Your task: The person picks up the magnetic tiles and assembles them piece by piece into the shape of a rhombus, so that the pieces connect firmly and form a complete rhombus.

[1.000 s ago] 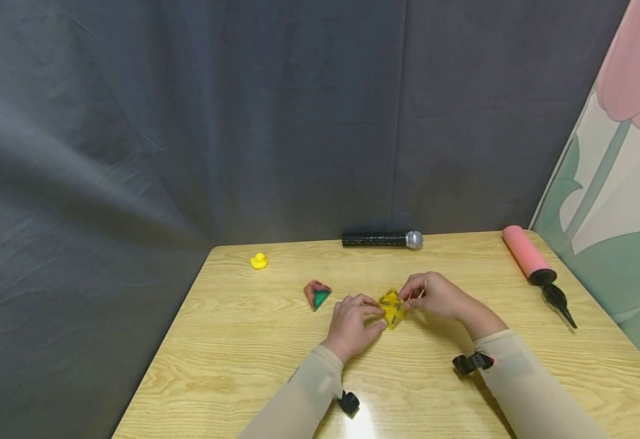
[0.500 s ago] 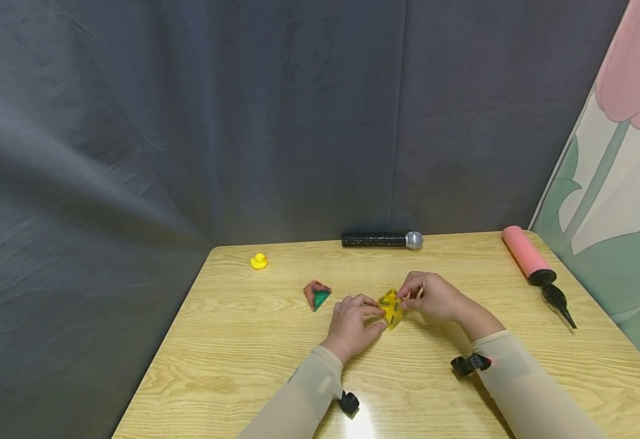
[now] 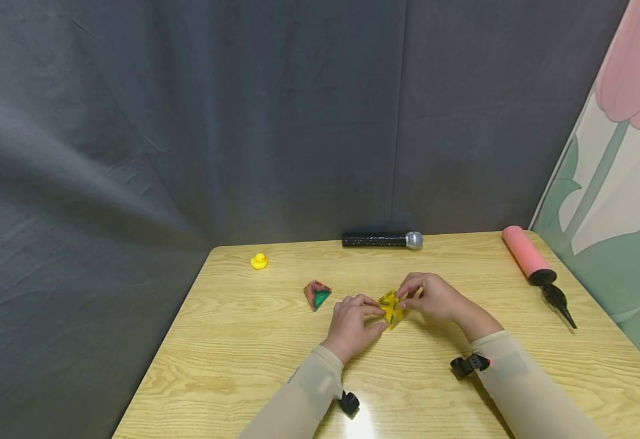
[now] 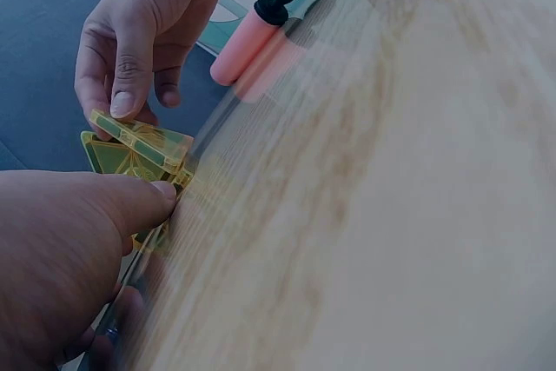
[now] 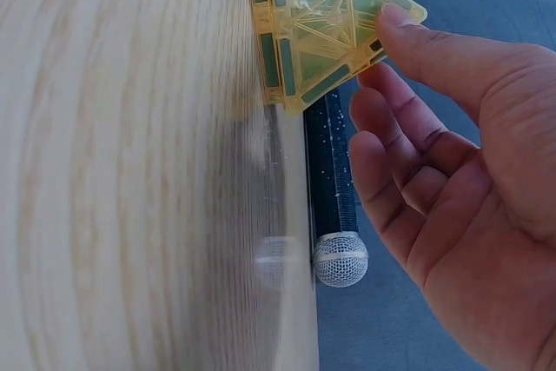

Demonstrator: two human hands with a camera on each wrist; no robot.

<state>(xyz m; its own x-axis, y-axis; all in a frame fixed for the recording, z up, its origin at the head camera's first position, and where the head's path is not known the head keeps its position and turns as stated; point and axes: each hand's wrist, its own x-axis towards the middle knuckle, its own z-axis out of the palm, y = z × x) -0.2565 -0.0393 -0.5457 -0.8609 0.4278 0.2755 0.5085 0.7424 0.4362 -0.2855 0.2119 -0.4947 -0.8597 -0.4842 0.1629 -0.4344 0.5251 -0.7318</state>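
Observation:
My right hand (image 3: 432,299) pinches the tip of a translucent yellow triangular magnetic tile (image 5: 334,19) between thumb and fingers, holding it tilted up from the table. A second yellow tile (image 4: 113,155) meets it along an edge. My left hand (image 3: 352,326) holds the yellow tiles low at the table from the left side, its thumb (image 4: 152,204) on the near side and its fingers mostly hidden behind. To the left of that hand, a small pyramid-like piece of red and green magnetic tiles (image 3: 317,296) sits apart on the table.
Along the back edge of the wooden table (image 3: 232,347) lies a black microphone (image 3: 380,239) with a silver head. A yellow rubber duck (image 3: 259,261) sits at back left. A pink hand pump (image 3: 528,253) with a black nozzle lies on the right. Dark cloth (image 3: 298,122) hangs behind.
My right hand has shifted very slightly to the left, and the tile it pinches leans a little more that way. My left hand has stayed in place.

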